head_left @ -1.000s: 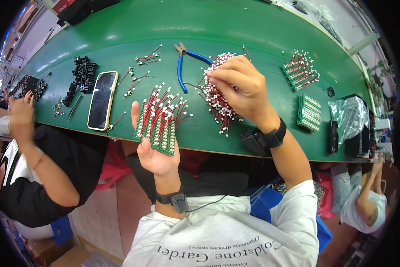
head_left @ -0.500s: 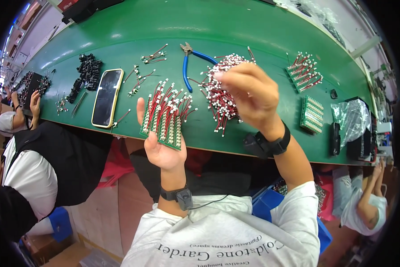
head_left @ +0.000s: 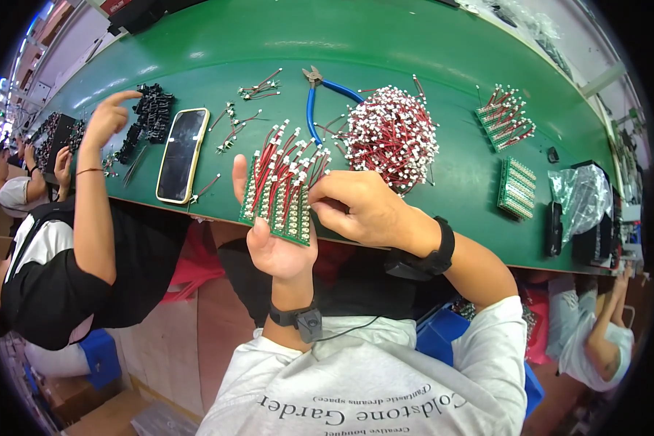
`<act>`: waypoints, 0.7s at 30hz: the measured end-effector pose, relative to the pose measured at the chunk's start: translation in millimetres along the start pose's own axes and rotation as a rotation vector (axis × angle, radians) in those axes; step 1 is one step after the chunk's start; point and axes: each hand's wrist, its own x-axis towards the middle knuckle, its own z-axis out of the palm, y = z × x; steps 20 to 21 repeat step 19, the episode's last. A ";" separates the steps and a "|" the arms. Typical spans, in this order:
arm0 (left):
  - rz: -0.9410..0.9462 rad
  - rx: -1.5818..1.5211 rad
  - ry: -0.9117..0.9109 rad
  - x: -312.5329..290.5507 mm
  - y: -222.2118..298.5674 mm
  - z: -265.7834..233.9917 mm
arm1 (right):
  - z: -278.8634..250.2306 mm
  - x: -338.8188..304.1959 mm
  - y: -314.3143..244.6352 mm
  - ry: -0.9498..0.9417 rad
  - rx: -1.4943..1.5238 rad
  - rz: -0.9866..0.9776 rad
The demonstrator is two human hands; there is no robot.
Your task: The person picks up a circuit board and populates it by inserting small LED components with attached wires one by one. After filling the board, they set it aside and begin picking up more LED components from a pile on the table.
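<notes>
My left hand (head_left: 287, 256) holds a green circuit board panel (head_left: 277, 218) from below, thumb and fingers at its edges. Rows of pale solder pads cover the panel, and many red wire leads with white connectors stand up from it. At the panel's right edge my right hand (head_left: 363, 207) is closed in a pinch, its fingertips against the board's side. What they pinch is hidden among the red leads there. Just beyond the right hand lies a large heap of red wire leads (head_left: 392, 138) with white connectors.
Blue-handled cutters (head_left: 311, 109) and a phone (head_left: 183, 156) lie on the green table (head_left: 254, 54). At right sit a wired panel (head_left: 505, 120), a stack of bare panels (head_left: 517, 189) and a plastic bag (head_left: 581, 196). On the left, a co-worker's hand (head_left: 109, 120) reaches toward black parts (head_left: 152, 112).
My right hand has moved from over the heap of leads, left and nearer, to the panel's edge. The left hand keeps holding the panel. A co-worker's arm has come in at left.
</notes>
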 end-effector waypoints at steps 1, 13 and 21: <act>0.001 0.005 0.000 -0.3 -0.4 -1.0 | 0.1 0.4 -0.4 -0.001 0.007 0.011; -0.019 0.051 -0.004 -6.0 -0.8 -0.6 | 3.2 -2.7 -0.7 -0.040 -0.078 0.064; -0.059 0.114 -0.002 -8.6 -3.1 -1.2 | 3.5 -5.2 3.6 -0.147 -0.156 0.050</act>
